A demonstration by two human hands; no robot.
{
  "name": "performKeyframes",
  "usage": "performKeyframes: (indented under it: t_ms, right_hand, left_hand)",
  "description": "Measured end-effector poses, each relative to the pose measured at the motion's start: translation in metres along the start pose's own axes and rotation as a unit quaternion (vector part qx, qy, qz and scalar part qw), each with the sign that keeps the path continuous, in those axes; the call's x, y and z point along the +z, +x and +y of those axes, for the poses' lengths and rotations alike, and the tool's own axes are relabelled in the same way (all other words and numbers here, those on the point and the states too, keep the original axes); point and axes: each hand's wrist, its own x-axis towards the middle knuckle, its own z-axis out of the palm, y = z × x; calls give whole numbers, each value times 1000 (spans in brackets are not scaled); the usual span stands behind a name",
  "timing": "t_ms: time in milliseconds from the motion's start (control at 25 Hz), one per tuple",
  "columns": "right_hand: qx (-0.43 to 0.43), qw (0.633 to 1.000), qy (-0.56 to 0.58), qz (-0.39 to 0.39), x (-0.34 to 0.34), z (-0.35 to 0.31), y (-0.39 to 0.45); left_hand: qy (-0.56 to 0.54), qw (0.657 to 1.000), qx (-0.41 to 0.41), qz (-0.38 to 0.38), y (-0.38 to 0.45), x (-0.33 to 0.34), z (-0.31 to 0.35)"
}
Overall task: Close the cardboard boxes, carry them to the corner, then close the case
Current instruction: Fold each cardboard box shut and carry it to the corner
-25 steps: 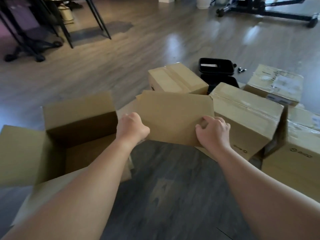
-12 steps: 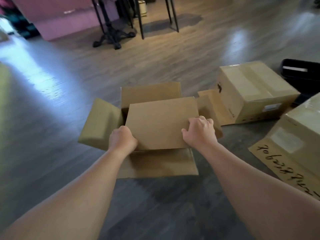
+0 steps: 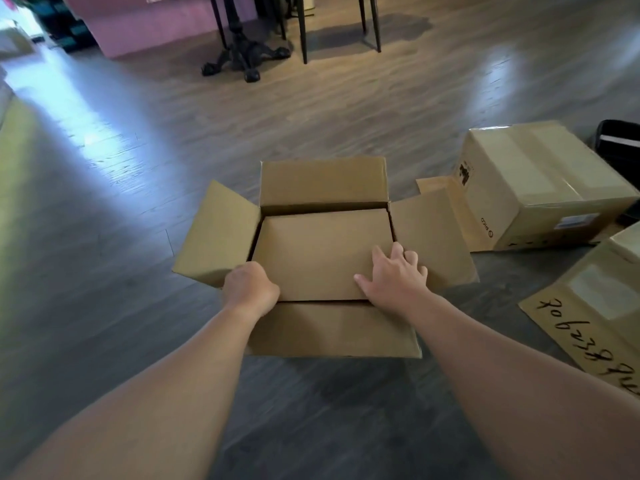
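Observation:
An open cardboard box [image 3: 322,181] stands on the floor in front of me, its four flaps spread outward. A smaller closed cardboard box [image 3: 318,251] lies inside it, filling most of the opening. My left hand [image 3: 251,287] is curled round the smaller box's near left corner. My right hand [image 3: 394,275] rests on its near right corner with fingers spread and fairly straight. A black case [image 3: 620,140] shows partly at the right edge, behind a taped closed box [image 3: 540,188].
Another cardboard box with handwriting on a flap [image 3: 595,306] lies at the near right. A black table pedestal [image 3: 242,60] and chair legs [image 3: 370,26] stand at the back, and a pink wall is at the far left. Wooden floor stretches to the left.
Both hands carried the smaller box leftward from among the other boxes and lowered it into the open box. My right hand's fingers have spread out on its top.

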Motion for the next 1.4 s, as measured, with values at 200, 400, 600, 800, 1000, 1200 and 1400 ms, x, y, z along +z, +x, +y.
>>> performKeyframes:
  t_ms: [200,400,600,800,1000,1200,1400]
  right_hand:
    - [-35,999,-34,-9,4,8,-2]
    - [14,998,-58,31,0,20,-5]
    - [148,986,-50,60,-5,36,-9]
    - [250,966,-17,66,-4,44,-13]
    - [276,952,-61,120,-15,84,-27]
    - [293,937,-40,185,-37,117,-47]
    - [161,938,-21,308,-47,101,-57]
  left_hand:
    - [45,998,7,51,3,4,-1]
    - [77,995,7,69,4,6,-5]
    - [96,990,-25,103,16,-6,-13]
    - [90,988,-59,109,17,-9,-16]
    - [57,992,-25,114,16,-1,-8]
    - [26,990,41,134,9,7,20]
    - [-46,969,129,205,3,-5,57]
